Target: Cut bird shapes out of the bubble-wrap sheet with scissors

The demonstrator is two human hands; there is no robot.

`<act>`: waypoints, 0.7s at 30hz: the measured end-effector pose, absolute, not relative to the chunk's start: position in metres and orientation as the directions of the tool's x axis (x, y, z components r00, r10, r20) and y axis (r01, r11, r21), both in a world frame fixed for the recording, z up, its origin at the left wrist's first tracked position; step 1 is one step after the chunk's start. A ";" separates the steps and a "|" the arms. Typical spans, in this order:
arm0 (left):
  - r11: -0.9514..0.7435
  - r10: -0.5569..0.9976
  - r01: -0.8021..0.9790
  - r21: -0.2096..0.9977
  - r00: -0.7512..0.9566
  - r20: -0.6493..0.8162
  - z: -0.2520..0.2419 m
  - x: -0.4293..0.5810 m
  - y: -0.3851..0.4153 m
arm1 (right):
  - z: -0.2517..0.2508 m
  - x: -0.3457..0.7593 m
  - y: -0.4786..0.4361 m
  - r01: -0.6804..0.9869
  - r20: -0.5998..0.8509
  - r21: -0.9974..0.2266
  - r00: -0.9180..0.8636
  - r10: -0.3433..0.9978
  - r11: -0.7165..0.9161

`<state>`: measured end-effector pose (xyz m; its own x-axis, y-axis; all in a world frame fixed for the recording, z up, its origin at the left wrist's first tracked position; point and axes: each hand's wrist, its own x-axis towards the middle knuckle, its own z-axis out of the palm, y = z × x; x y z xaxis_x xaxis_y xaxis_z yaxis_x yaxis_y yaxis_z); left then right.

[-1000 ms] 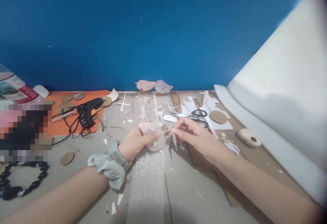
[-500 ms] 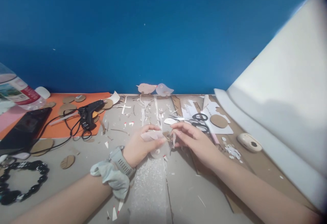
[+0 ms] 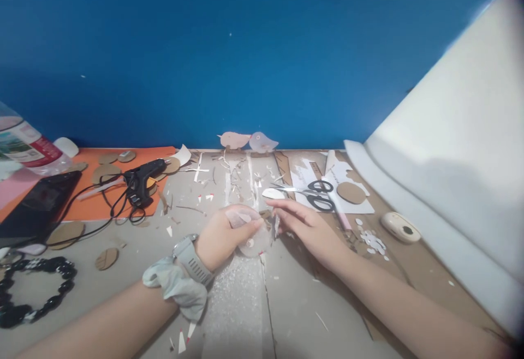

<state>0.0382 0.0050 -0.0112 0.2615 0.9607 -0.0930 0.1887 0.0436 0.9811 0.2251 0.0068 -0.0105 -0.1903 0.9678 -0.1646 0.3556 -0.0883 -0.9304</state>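
Observation:
My left hand (image 3: 219,241) is closed on a pale paper bird (image 3: 250,247), thumb on top, with its round eye showing near the lower end. Close to the bird's right edge, my right hand (image 3: 309,228) pinches a small, thin greyish piece (image 3: 274,229) that I cannot identify. The other fingers of that hand stretch out above it. Behind both hands, a pink paper bird (image 3: 234,140) and a pale blue paper bird (image 3: 263,142) stand beak to head along the wall. Black-handled scissors (image 3: 320,202) lie just beyond my right hand.
A corded black glue gun (image 3: 141,184) rests on orange paper (image 3: 94,157) at left, near a phone (image 3: 41,206), bottle (image 3: 30,143) and black bead bracelet (image 3: 39,277). Cardboard discs and paper scraps are scattered about. White sheeting (image 3: 470,102) rises at right by a beige case (image 3: 400,227).
The paper bird in my left hand has tilted, so more of its flat face shows. My right hand has shifted slightly left, still pinching the small piece.

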 end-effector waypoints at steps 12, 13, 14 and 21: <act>-0.026 0.973 0.123 0.992 0.233 -0.003 -0.017 0.034 0.009 | -0.017 0.225 0.005 0.063 -0.207 -0.978 -0.299 0.932 -0.197; -0.020 0.973 0.129 0.991 0.229 -0.010 -0.016 0.034 0.009 | -0.016 0.226 0.005 0.069 -0.210 -0.978 -0.296 0.932 -0.199; -0.013 0.974 0.134 0.991 0.226 -0.018 -0.016 0.034 0.009 | -0.015 0.226 0.004 0.085 -0.209 -0.978 -0.283 0.936 -0.193; 0.004 0.966 0.126 0.992 0.258 -0.037 -0.015 0.034 0.007 | -0.002 0.222 0.000 0.411 -0.142 -0.911 -0.267 0.953 -0.020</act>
<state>0.0345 0.0070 -0.0154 0.2576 0.9655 -0.0369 0.1262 0.0042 0.9920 0.2219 -0.0003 -0.0016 -0.2670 0.9532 -0.1418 0.4112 -0.0203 -0.9113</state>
